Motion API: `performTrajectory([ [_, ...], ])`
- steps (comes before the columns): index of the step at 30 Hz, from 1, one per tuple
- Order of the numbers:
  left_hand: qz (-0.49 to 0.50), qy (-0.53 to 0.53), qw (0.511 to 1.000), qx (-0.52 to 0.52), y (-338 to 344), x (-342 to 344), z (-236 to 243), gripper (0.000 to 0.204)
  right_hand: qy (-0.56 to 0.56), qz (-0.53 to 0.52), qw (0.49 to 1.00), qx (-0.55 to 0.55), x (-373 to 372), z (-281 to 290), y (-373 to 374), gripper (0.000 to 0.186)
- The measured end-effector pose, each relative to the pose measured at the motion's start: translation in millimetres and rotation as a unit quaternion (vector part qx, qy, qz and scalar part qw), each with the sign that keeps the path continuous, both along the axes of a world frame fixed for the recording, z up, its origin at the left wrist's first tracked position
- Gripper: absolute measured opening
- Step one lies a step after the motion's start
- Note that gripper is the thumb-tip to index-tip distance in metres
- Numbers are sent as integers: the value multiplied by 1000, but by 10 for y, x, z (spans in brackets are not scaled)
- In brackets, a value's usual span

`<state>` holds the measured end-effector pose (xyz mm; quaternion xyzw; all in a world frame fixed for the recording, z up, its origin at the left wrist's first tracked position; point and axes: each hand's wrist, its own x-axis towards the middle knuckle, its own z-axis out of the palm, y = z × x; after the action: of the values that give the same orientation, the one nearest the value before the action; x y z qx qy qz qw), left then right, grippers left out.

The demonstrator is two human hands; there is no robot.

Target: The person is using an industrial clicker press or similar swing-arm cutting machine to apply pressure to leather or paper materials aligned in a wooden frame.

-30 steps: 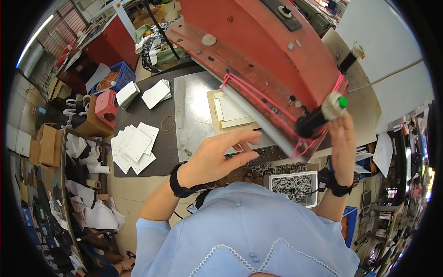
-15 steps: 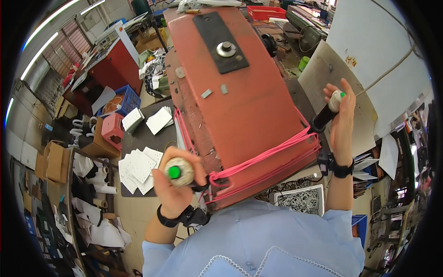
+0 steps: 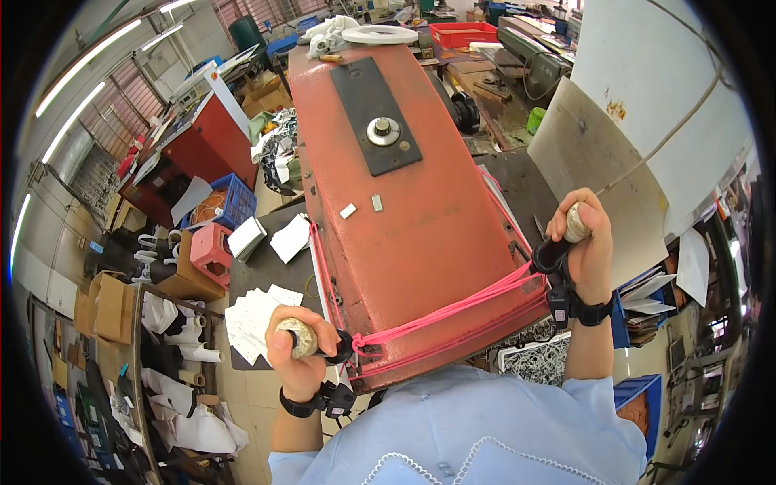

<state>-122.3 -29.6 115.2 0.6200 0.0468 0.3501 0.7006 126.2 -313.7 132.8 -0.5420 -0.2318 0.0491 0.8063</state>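
In front of me stands a large red press head (image 3: 404, 267), with a dark metal plate (image 3: 364, 97) and a round silver knob (image 3: 383, 131) on top. My left hand (image 3: 301, 356) wraps round a tape-wound handle (image 3: 304, 337) at the head's near left corner. At the near right corner my right hand (image 3: 588, 242) grips a matching wound handle (image 3: 576, 222) on a black stem. The green buttons on the handle ends are hidden now. Pink cord (image 3: 453, 303) runs across the head's front edge between the handles. Whatever lies beneath the head is hidden.
White punched sheets (image 3: 252, 323) lie left of the press, with two small white stacks (image 3: 289, 238) behind them. A tray of scraps (image 3: 537, 360) sits below the right front edge. Left are a pink stool (image 3: 212, 252) and blue crate (image 3: 234, 202); a pale board (image 3: 598, 162) leans right.
The press head and both handles have shifted slightly left in view. My right hand's fingers have closed round its handle, and the green buttons have gone out of sight.
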Motion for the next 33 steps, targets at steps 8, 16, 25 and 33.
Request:
performTrajectory([
  [8,7,9,1000,11,-16,4,-132,50,-21,-9,1000,-12,36,-171,-11,34],
  [16,-15,16,1000,0,-60,3,1,73,-84,21,995,-41,136,-54,-56,61],
  [25,-277,-29,960,25,-415,416,11,85,-97,-131,983,-84,910,-15,-487,48],
  [33,-231,74,888,391,-453,805,-83,63,-195,-185,942,-201,111,-82,-225,45],
])
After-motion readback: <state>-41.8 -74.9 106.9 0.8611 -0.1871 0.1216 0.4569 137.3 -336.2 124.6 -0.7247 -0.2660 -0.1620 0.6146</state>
